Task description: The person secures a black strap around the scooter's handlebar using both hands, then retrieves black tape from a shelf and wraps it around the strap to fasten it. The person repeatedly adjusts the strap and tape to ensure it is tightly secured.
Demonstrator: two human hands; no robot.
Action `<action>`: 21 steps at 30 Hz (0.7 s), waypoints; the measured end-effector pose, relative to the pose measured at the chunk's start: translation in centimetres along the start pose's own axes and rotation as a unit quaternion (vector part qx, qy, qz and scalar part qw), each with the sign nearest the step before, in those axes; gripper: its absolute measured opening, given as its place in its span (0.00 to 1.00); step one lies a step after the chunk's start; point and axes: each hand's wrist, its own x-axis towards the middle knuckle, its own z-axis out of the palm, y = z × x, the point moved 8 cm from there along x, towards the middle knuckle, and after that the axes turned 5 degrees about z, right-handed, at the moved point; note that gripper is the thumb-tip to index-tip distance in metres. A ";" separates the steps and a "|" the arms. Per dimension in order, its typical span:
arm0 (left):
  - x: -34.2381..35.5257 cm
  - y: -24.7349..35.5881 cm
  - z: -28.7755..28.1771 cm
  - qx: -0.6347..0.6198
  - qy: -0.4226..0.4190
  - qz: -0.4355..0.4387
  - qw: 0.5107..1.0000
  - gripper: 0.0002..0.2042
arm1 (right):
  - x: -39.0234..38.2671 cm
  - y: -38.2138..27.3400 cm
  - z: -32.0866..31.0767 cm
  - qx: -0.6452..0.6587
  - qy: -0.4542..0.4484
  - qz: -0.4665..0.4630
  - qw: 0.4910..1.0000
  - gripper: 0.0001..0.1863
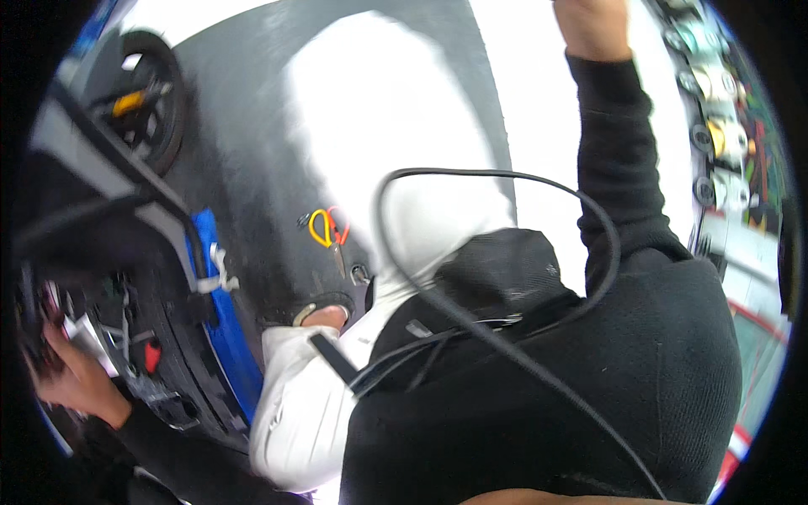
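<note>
My left hand reaches into a dark case at the lower left. Its thumb and fingers close around a dark object, blurred near the picture's rim, which I cannot make out. Beside that hand lie a red-handled tool, a white piece of paper and a crumpled clear plastic bag. My right arm stretches away to the top right. Only the back part of my right hand shows there; its fingers are cut off by the upper edge.
Scissors with yellow and red handles lie on the dark floor near my sandalled foot. A black wheel stands at the upper left. A black cable loops across the view. Several toy cars line the right side.
</note>
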 end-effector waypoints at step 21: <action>-1.1 2.3 -1.3 0.178 -0.018 0.024 0.984 0.37 | -21.6 46.2 15.2 -0.548 -0.350 0.333 0.683 0.40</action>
